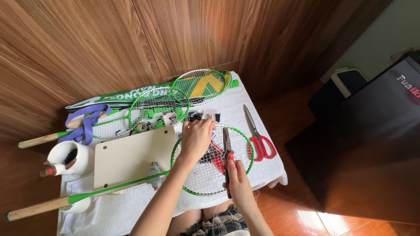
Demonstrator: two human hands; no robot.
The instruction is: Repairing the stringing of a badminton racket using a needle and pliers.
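Note:
A green-framed badminton racket (199, 183) with a wooden handle lies across a small table covered by a white cloth (267, 170). My left hand (196, 139) rests palm down on the upper part of its strung head, fingers reaching toward small black clips at the rim. My right hand (237, 177) grips red-handled pliers (226, 147), jaws pointing away from me over the strings. The strings under my left hand are hidden.
Red-handled scissors (258, 135) lie to the right on the cloth. Two more green rackets (159, 107) and a green racket bag (118, 98) lie at the back. A cream board (131, 157), a purple strap (85, 122) and a white cup (72, 157) sit left. Wooden wall panels stand behind.

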